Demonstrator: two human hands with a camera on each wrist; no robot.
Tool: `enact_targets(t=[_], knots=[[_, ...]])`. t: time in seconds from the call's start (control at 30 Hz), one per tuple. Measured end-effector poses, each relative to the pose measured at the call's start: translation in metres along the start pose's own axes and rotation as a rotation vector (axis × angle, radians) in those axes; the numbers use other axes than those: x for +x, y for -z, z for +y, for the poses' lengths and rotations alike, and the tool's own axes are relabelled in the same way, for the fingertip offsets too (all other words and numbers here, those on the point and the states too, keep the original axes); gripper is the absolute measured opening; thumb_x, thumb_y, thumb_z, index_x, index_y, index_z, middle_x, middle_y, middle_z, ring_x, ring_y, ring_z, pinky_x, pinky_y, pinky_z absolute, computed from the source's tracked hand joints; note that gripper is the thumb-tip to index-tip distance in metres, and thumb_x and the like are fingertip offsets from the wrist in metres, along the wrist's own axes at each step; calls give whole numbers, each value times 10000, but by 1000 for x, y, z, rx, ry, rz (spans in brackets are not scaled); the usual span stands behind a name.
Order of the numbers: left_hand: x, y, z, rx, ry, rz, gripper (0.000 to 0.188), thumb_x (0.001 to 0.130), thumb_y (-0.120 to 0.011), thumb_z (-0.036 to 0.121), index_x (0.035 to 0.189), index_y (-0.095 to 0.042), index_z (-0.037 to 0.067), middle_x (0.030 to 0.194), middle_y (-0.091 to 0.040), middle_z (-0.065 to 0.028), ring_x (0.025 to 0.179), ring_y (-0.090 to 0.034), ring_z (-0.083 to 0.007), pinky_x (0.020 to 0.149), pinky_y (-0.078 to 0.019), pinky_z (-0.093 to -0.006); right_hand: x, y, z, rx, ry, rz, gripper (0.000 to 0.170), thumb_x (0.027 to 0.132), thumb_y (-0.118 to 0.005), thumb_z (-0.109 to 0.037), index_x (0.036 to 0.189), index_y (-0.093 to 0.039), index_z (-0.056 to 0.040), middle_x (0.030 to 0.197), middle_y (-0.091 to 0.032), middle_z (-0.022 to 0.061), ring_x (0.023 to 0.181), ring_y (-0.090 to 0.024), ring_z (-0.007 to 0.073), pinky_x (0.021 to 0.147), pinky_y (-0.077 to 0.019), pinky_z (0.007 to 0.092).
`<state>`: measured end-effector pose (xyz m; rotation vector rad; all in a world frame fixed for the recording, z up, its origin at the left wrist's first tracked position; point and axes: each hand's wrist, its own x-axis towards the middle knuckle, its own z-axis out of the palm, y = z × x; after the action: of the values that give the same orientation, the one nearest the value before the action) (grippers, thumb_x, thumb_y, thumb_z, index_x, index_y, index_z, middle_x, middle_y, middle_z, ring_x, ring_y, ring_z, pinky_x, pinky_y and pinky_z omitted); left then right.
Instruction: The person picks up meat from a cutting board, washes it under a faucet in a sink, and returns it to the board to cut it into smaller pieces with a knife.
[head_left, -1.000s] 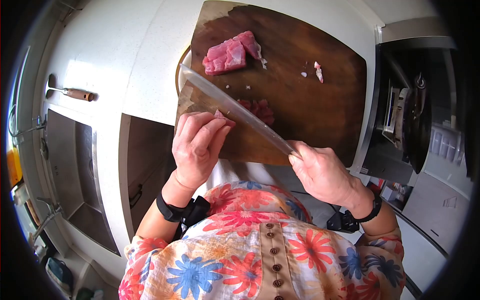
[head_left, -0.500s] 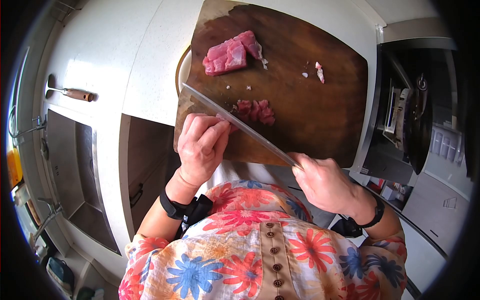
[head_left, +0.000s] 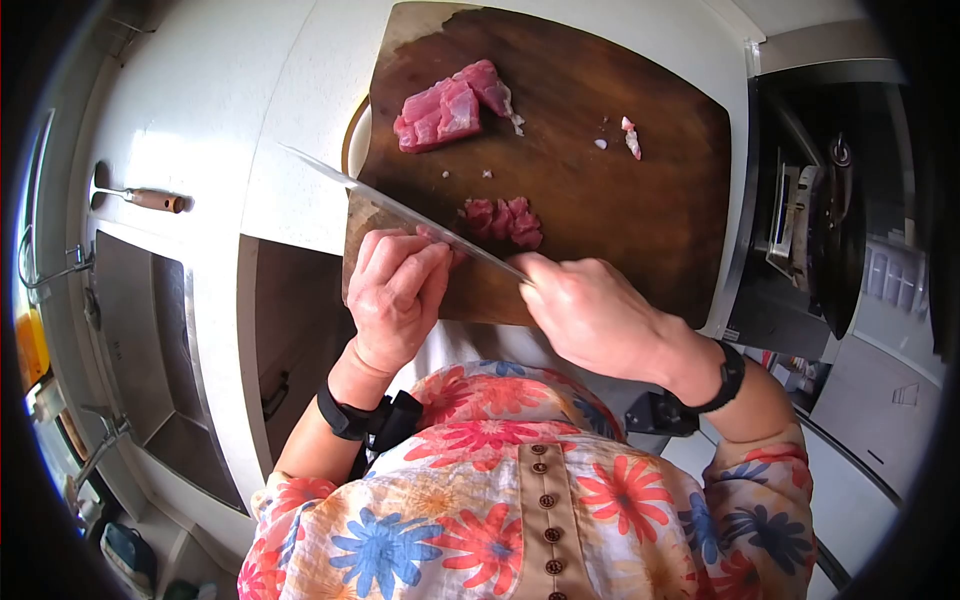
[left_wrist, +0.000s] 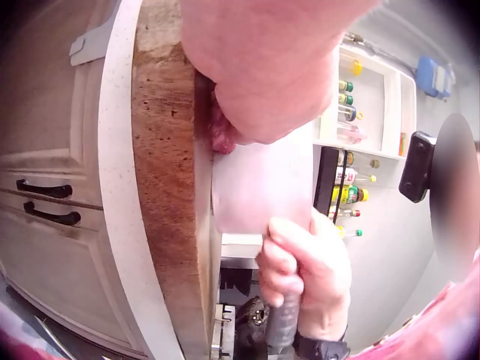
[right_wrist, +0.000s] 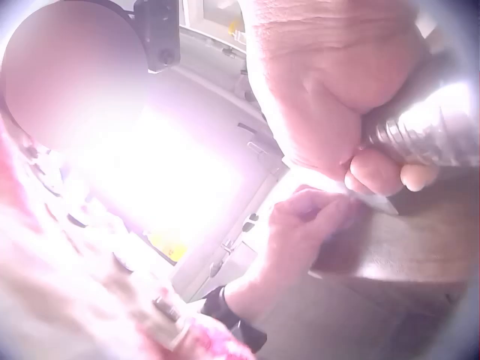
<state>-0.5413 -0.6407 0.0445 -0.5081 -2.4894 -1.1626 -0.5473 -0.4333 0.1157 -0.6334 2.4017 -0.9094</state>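
My right hand [head_left: 600, 315] grips a broad-bladed cleaver [head_left: 400, 210] by its ridged metal handle [left_wrist: 283, 322]. The blade slants up and left over the wooden cutting board [head_left: 620, 230], its far end past the board's left edge. At the board's near left corner, my left hand [head_left: 392, 290] holds a small piece of raw meat [left_wrist: 223, 136] under bent fingers, right against the flat of the blade. Most of that piece is hidden by the hand and blade. Just beyond the blade lies a little pile of cut meat [head_left: 505, 221]. A larger chunk of meat [head_left: 440, 115] rests farther back.
Pale scraps [head_left: 631, 140] lie on the board's right side. A round white dish [head_left: 357, 140] shows partly under its left edge. On the white counter [head_left: 210, 90] is a wooden-handled utensil [head_left: 150, 199]. A sink [head_left: 150, 350] lies left, a stove [head_left: 800, 220] right.
The cleaver and right hand have shifted left, so the blade's tip now reaches beyond the board. More of the cut pile shows than one second ago. The left hand stays nearly in place.
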Motion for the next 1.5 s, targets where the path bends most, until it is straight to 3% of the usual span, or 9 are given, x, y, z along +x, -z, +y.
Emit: enact_targets(t=[0.1,0.17,0.3,0.73,0.93,1.1,1.13,1.27,1.5], knots=[[-2,-1,-1,-14,5,22,201,695,-728,-58,856,-676,49,815,-606,-74,773,-586,-252,665,-489,-330,-26,7,5,-12,47,10,78,885,-499,-45,891,-477,30,646,-591,217,608,-609,405,541,-493,470],[-2,-1,0,-17,16,22,199,696,-730,-59,854,-676,49,815,-607,-74,771,-585,-252,665,-488,-330,-37,15,-3,18,-145,-28,103,888,-504,-48,943,-495,39,657,-596,205,605,-611,388,535,-497,453],[0,0,1,-25,19,5,206,694,-737,-59,856,-673,50,817,-608,-73,771,-586,-250,664,-488,-331,-41,20,-6,31,-148,9,159,886,-511,-46,1009,-509,54,669,-601,200,616,-619,371,540,-505,440],[-3,-1,-4,-19,-19,4,218,680,-744,-45,854,-658,57,842,-606,-68,782,-584,-262,662,-497,-333,-59,19,-11,-22,-149,-56,98,876,-527,-38,911,-495,48,630,-584,197,591,-617,371,520,-494,441],[-1,1,-1,-18,-8,-4,205,673,-727,-65,829,-653,47,814,-600,-80,788,-596,-266,668,-497,-335,8,-1,-7,62,-14,0,96,871,-518,-55,865,-466,25,623,-585,222,615,-612,414,540,-482,492],[-3,0,-1,-11,-6,11,193,694,-721,-65,840,-661,45,813,-604,-77,787,-596,-263,675,-498,-333,-8,5,2,-34,12,-11,99,894,-499,-69,875,-464,21,655,-590,233,646,-608,427,566,-489,500],[-3,0,-2,-9,1,18,193,694,-721,-65,840,-661,45,813,-604,-77,787,-596,-263,675,-498,-333,-17,12,-4,-5,-87,-2,105,899,-518,-86,933,-488,8,718,-614,218,677,-626,399,581,-516,463],[-3,1,0,-3,14,17,210,698,-744,-41,873,-674,50,844,-613,-76,784,-594,-252,678,-499,-329,-39,12,-8,-122,-79,106,191,894,-545,-81,1067,-506,-11,787,-638,185,673,-641,356,569,-526,425],[-7,18,5,7,28,31,229,701,-755,-30,901,-683,56,867,-616,-76,792,-591,-236,686,-495,-314,-45,11,-13,-53,-128,115,189,900,-539,-77,1075,-493,-21,746,-630,179,634,-636,352,545,-519,429]])
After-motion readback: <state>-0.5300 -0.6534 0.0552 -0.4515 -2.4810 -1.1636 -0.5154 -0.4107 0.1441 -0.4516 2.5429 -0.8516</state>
